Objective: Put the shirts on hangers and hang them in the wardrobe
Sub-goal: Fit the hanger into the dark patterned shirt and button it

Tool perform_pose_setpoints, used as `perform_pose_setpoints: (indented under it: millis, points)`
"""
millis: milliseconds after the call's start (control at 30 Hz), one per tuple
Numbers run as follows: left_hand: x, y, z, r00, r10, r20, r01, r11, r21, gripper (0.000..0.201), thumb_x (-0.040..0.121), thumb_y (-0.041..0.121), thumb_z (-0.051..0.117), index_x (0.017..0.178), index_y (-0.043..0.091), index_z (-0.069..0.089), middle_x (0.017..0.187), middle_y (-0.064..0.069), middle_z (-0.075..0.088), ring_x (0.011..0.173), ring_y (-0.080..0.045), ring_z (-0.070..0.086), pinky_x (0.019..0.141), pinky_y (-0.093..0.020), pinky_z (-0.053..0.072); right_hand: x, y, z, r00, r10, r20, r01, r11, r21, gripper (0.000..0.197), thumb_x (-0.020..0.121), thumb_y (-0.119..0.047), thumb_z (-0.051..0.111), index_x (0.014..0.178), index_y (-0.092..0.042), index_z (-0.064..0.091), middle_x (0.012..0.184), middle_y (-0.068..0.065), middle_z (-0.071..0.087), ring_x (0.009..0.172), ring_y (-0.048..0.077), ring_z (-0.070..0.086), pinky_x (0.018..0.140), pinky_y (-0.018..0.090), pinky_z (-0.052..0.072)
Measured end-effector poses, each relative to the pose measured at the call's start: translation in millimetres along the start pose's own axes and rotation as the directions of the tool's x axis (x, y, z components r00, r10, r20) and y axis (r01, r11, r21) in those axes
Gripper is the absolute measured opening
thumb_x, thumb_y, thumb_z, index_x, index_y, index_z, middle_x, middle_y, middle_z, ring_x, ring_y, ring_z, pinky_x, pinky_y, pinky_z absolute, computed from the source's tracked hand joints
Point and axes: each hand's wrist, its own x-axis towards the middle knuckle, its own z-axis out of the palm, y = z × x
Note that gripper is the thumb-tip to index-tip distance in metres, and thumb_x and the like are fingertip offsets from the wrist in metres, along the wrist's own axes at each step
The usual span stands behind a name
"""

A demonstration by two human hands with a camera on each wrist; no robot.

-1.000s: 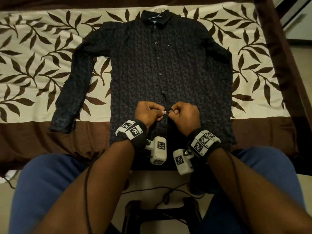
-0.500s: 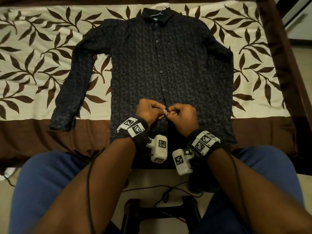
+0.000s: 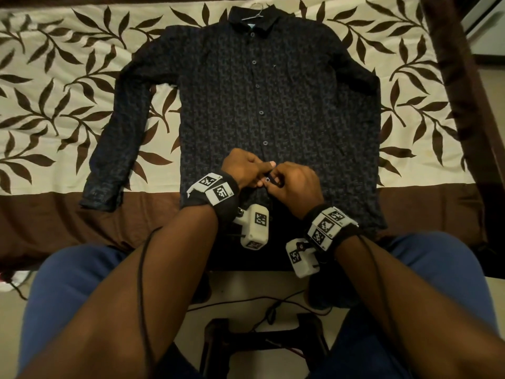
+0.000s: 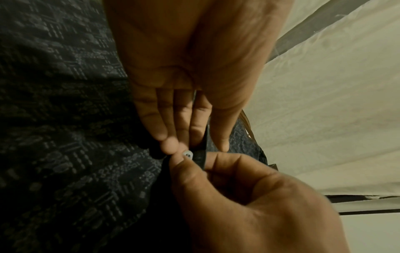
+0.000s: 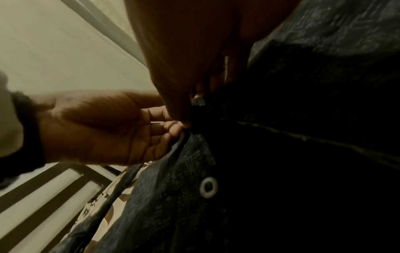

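While the dark shirt (image 3: 276,110) lies flat and face up on the bed (image 3: 49,86), its long sleeves spread to either side, both hands meet at the lower part of its button front. Its cloth is a fine weave with a small, pale, blocky pattern, matte and slightly rough-looking in the wrist views. A row of small round buttons runs down the middle, and the stiff collar sits at the far end, where the thin metal hook of a hanger (image 3: 259,12) sticks out above it. The left hand (image 3: 241,170) has its fingers nearly straight, and its grip pinches the edge of the front placket between thumb and fingertips (image 4: 171,145). The right hand (image 3: 293,187) is curled, its grip pinching a small pale button (image 4: 187,153) and the cloth edge beside it, right against the left fingertips. Another round button (image 5: 208,187), ringed and glossy, shows lower on the placket in the right wrist view. The bed's cover is smooth cream cloth printed with brown leaf sprays, with a plain brown band near the person. Marker-tagged bands wrap both wrists.
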Motion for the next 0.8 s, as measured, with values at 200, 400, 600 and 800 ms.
perform_pose_setpoints:
  millis: [200,400,600,800]
  points:
    - [3,6,0,0.997,-0.081,0.008,0.081,0.997,-0.006,0.026,0.088,-0.003,0.068,0.065,0.003,0.058,0.052,-0.012,0.061,0.042,-0.013,0.058,0.044,-0.02,0.049,-4,3,5,0.994,-0.091,-0.067,0.092,0.996,0.001,0.018,0.08,-0.031,0.067,0.079,-0.013,0.061,0.073,0.005,0.064,0.064,0.029,0.061,0.055,0.042,0.05]
    - [3,7,3,0.993,-0.119,-0.029,0.116,0.99,-0.078,0.013,0.085,-0.009,0.066,0.077,-0.001,0.06,0.062,-0.018,0.061,0.042,-0.015,0.058,0.048,-0.023,0.053,-7,1,15,0.986,-0.049,-0.159,0.06,0.996,0.065,0.02,0.078,-0.028,0.063,0.08,-0.009,0.065,0.071,0.007,0.063,0.062,0.029,0.06,0.053,0.039,0.049]
    - [1,3,9,0.983,-0.17,-0.076,0.152,0.968,-0.202,0.012,0.083,-0.01,0.069,0.083,-0.001,0.06,0.072,-0.022,0.065,0.056,-0.023,0.065,0.055,-0.026,0.058,-8,2,14,0.984,0.06,-0.168,-0.021,0.974,0.227,0.015,0.074,-0.022,0.071,0.083,-0.01,0.072,0.076,0.003,0.069,0.068,0.02,0.063,0.063,0.035,0.052]
    - [-1,1,12,0.976,-0.189,-0.106,0.148,0.94,-0.309,0.024,0.079,-0.014,0.07,0.07,0.005,0.056,0.069,-0.016,0.061,0.061,-0.022,0.064,0.06,-0.026,0.059,-6,5,13,0.963,0.25,-0.098,-0.184,0.879,0.439,0.009,0.088,-0.017,0.071,0.087,-0.011,0.077,0.076,-0.004,0.072,0.064,-0.002,0.061,0.065,0.017,0.05]
